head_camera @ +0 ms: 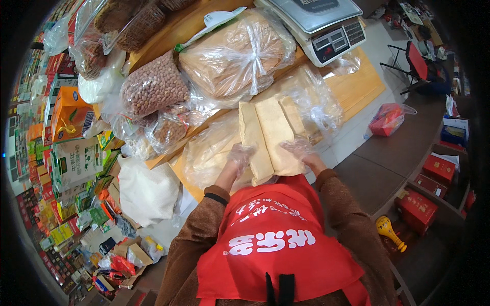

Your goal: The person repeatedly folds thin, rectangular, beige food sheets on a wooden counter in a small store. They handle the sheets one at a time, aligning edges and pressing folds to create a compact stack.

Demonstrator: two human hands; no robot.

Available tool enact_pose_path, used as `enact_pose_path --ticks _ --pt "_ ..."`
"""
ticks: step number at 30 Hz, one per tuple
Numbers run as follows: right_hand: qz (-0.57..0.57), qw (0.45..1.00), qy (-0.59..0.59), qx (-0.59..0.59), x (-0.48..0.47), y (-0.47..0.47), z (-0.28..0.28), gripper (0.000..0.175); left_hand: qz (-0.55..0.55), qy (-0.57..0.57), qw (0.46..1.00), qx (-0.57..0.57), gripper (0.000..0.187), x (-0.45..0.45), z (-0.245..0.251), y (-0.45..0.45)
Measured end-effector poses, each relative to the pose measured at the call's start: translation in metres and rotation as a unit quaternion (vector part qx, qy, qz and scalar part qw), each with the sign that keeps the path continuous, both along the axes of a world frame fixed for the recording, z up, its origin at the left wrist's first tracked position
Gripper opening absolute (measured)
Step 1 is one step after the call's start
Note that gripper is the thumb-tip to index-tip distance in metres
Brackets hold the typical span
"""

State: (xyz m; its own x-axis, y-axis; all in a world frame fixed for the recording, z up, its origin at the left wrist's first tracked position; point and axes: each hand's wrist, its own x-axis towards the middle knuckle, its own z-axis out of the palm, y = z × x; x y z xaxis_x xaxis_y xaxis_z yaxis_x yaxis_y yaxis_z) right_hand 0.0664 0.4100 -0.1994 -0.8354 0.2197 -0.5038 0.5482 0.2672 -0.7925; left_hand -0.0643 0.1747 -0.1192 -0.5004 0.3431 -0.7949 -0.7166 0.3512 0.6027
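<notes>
A folded bundle of pale tan food sheets [268, 134], thin pancakes or bean-curd skin, is held over the wooden counter close to my red apron. My left hand [241, 156], in a clear plastic glove, grips its left edge. On the opposite edge is my right hand [298, 150], gloved in the same way, with the fingers partly behind the bundle. Beneath lies a clear plastic bag [208, 147] with more such sheets, its knotted part [319, 114] to the right of the bundle. Further back sits a tied bag of browner folded sheets [229, 65].
A digital scale [325, 38] stands at the back right. Left of the bagged sheets lies a bag of peanuts [155, 86]. A white cloth [149, 191] hangs by the counter's left end, near stacked boxed goods [72, 114]. A pink bag [386, 118] lies at right.
</notes>
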Motion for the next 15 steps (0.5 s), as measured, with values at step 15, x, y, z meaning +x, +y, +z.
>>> enact_pose_path --ticks 15 --pt "0.023 0.949 -0.03 0.314 -0.025 0.013 -0.038 0.053 0.003 0.102 0.993 -0.059 0.035 -0.002 -0.022 -0.089"
